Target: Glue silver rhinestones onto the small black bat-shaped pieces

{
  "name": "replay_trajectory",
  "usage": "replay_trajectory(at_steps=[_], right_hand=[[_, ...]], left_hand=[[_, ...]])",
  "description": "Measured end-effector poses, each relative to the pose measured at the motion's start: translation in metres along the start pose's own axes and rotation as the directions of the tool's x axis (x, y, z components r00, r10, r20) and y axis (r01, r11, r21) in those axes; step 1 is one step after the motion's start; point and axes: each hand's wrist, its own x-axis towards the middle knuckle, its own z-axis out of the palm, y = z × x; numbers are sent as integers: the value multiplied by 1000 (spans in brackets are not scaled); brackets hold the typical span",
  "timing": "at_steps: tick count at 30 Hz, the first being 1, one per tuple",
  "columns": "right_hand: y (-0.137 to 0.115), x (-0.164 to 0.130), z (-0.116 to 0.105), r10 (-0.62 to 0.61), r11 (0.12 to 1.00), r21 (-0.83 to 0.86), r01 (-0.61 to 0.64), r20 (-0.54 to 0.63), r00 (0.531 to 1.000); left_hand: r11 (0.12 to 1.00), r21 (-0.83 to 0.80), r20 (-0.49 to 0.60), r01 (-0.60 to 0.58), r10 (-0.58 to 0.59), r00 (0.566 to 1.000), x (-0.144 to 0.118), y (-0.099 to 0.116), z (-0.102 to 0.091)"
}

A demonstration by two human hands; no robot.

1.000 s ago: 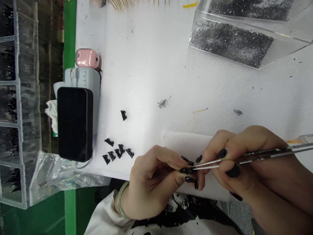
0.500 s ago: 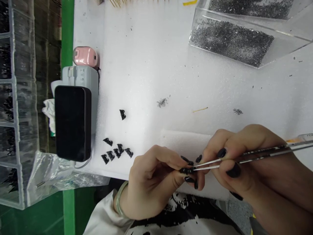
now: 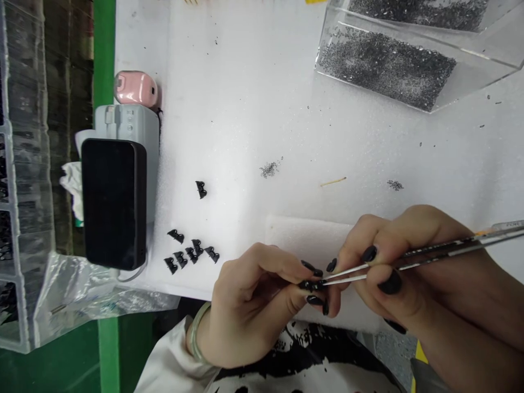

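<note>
The left hand (image 3: 249, 305) pinches a small black piece (image 3: 308, 285) between thumb and forefinger; the right hand (image 3: 401, 273) grips tweezers (image 3: 409, 261), tips meeting that piece. It looks light, stiff and easily dropped, best held by its edges. Loose black pieces (image 3: 189, 254) lie at nine o'clock on the table (image 3: 245, 109), a phone (image 3: 113, 203) beyond.

The tweezers (image 3: 409, 261) in my right hand (image 3: 409, 273) are bright, smooth metal with a dark band along the shaft. The part (image 3: 311, 284) pinched in my left hand (image 3: 254, 305) looks like glossy black plastic, like the loose clips (image 3: 190, 255) on the counter (image 3: 245, 109), which is matt white foam with a fine grain. My nails carry glossy black polish. The bin (image 3: 470, 71) is clear, shiny plastic. The phone (image 3: 113, 203) is smooth black. My bangle (image 3: 195, 333) looks like pale, polished stone.
</note>
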Motion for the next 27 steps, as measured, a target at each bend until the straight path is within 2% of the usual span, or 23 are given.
replay_trajectory(at_steps=[3, 8, 11, 19, 25, 27], right_hand=[[-1, 0, 1, 3, 1000, 19, -2, -32, 999], [2, -3, -1, -9, 1000, 17, 9, -14, 1000], [3, -2, -3, -13, 999, 35, 14, -11, 1000], [-12, 0, -13, 138, 989, 29, -142, 108, 985], [-8, -1, -15, 94, 995, -46, -89, 112, 989], [-7, -2, -15, 104, 993, -61, -97, 115, 988]], left_hand=[[1000, -2, -27, 12, -12, 1000, 0, 1, 2], [998, -29, 94, 62, -59, 994, 1, 2, 3], [998, 18, 120, 57, -59, 991, 0, 1, 1], [992, 122, 257, 12, -43, 966, 5, 3, -2], [991, 132, 153, 33, -54, 987, 3, 6, 6], [991, 130, 153, 31, -51, 987, 1, 6, 7]])
